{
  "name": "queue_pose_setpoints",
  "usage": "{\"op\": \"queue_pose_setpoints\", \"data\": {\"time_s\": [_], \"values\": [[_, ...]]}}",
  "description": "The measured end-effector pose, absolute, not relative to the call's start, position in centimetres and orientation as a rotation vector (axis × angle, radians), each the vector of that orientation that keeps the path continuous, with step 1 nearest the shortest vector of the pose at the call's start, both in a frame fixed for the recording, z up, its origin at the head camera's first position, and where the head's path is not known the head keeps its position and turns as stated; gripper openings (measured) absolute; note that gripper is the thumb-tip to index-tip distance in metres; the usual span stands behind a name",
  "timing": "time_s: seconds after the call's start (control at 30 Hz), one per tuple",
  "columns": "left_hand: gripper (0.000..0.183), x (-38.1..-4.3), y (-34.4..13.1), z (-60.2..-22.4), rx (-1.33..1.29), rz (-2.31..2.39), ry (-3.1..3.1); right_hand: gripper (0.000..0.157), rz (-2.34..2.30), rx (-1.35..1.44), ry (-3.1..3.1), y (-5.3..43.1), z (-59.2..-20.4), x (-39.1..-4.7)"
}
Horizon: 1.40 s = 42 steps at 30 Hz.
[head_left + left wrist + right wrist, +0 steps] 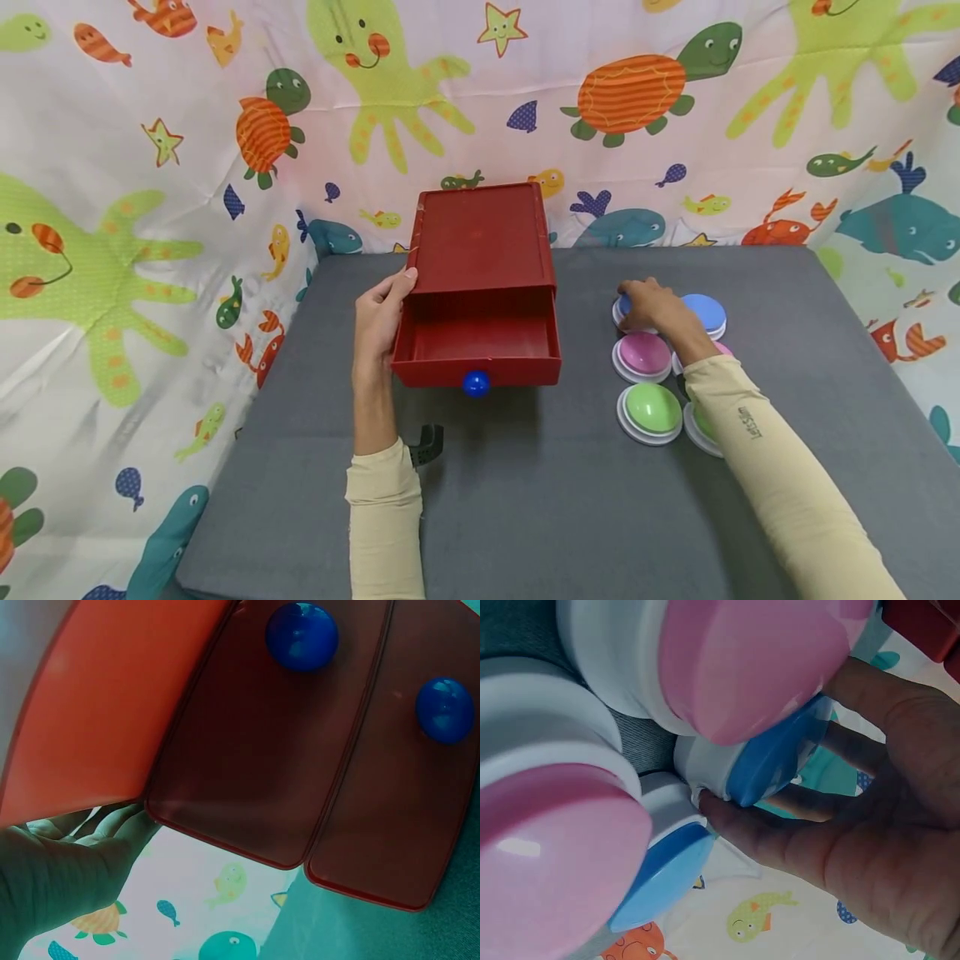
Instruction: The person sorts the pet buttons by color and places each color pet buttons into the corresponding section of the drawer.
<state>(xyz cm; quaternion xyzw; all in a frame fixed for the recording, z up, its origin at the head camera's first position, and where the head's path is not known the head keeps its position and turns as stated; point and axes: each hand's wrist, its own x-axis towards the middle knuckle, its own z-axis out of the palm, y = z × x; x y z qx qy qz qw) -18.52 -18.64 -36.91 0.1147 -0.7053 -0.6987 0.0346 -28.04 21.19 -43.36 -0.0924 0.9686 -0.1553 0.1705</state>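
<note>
A small red chest of drawers (480,242) stands in the middle with its top drawer (483,333) pulled out and bare inside. My left hand (381,321) holds the chest at its left side, thumb at the top front corner; in the left wrist view the fingers lie partly hidden behind the drawer's side. On the right, my right hand (652,304) grips a blue-domed push light (776,761) with a white base, its fingers and thumb around the rim. Beside it are a second blue push light (705,312) and a pink one (643,354).
Nearer the front lie a green push light (652,408) and another green one (701,427), partly under the right sleeve. Two lower drawers with blue knobs (302,637) are closed. A grey table (480,500) lies beneath; a sea-animal curtain (480,100) hangs behind.
</note>
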Motion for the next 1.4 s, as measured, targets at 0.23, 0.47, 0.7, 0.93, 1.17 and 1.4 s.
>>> {"op": "queue_pose_setpoints", "data": {"time_s": [0.23,0.47,0.7,0.93,1.17,1.4], "values": [[0.054,-18.6,-18.5,-36.9,0.346,-2.164,-2.152,0.074,-0.576,-0.203,2.858,20.7,-41.7,-26.7],[0.052,-18.7,-18.6,-36.9,0.335,-2.178,-2.133,0.074,-0.654,-0.144,2.962,19.0,-34.5,-23.3],[0.052,-18.7,-18.6,-37.0,0.349,-2.187,-2.122,0.077,-0.777,-0.172,3.046,16.9,-29.2,-18.7],[0.052,-18.9,-18.7,-37.1,0.381,-2.205,-2.113,0.074,-0.94,-0.332,3.161,13.3,-26.1,-14.6],[0.059,-18.8,-19.1,-37.2,0.422,-2.203,-2.105,0.072,-1.061,-0.634,3.096,7.9,-26.6,-13.2],[0.059,-18.7,-18.8,-37.2,0.422,-2.173,-2.131,0.067,-1.058,-0.81,3.016,3.3,-27.5,-12.9]]}}
